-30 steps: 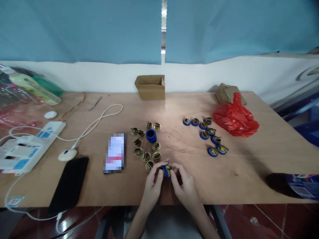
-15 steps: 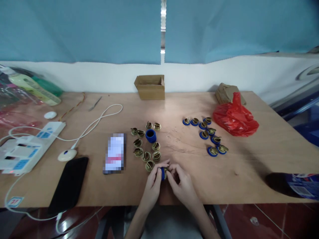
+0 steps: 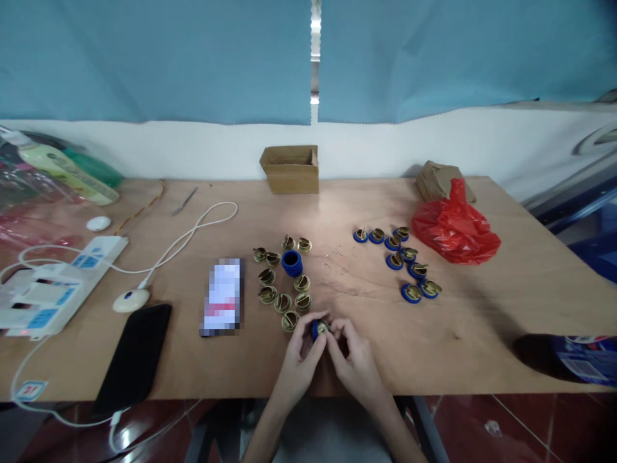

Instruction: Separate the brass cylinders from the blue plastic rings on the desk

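Observation:
Between my hands, close to the table's front edge, is a round brass-coloured metal piece with a blue ring [image 3: 317, 329] around it. My left hand [image 3: 303, 354] grips it from the left, thumb lying on its face. The fingers of my right hand [image 3: 351, 352] pinch its right side. Just beyond my left hand stands a stack of blue rings [image 3: 292, 263], with several bare brass pieces [image 3: 283, 303] scattered around it. Farther right lie several brass pieces seated in blue rings [image 3: 394, 260].
A cardboard box [image 3: 292, 170] stands at the back. A red plastic bag [image 3: 456, 228] and a dark bottle [image 3: 569, 359] are on the right. To the left lie a lit phone [image 3: 222, 297], a black phone [image 3: 134, 360], a power strip [image 3: 72, 283] and white cables.
The ringed brass piece has turned so that more of its face shows. My left thumb has shifted right onto it, while the right hand stays nearly in place.

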Available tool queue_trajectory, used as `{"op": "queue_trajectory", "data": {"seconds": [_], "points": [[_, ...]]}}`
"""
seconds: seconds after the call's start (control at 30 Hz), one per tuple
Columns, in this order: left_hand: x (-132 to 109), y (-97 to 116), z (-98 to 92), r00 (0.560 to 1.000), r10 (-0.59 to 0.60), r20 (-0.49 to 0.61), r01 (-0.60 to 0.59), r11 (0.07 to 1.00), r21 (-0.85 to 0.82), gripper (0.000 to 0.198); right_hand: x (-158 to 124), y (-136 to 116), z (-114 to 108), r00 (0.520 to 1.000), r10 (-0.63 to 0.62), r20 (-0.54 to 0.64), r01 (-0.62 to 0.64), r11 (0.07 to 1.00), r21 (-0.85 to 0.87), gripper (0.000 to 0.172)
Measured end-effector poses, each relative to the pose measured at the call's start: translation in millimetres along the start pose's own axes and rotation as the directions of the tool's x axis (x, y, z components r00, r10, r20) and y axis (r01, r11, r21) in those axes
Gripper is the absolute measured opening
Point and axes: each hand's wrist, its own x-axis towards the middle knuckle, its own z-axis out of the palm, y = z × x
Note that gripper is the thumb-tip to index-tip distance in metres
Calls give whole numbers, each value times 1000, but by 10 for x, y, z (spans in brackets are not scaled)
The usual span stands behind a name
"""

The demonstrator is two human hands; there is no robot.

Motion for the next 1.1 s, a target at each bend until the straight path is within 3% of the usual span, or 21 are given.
{"op": "queue_trajectory", "data": {"seconds": [0.3, 0.7, 1.1], "points": [[11, -23, -1, 1000, -16, 14, 17, 998, -53, 37, -31, 18, 8, 999, 6, -52, -6, 1000, -12, 11], [12, -36, -14, 1000, -8, -23, 7, 999, -32, 37, -12, 1, 1, 999, -36, -6, 36, 999, -37, 16], [1, -55, -50, 1000, 8, -17, -7, 997, 75, 35, -16, 0, 3, 999, 11, 39, -11, 1000, -5, 17]]}}
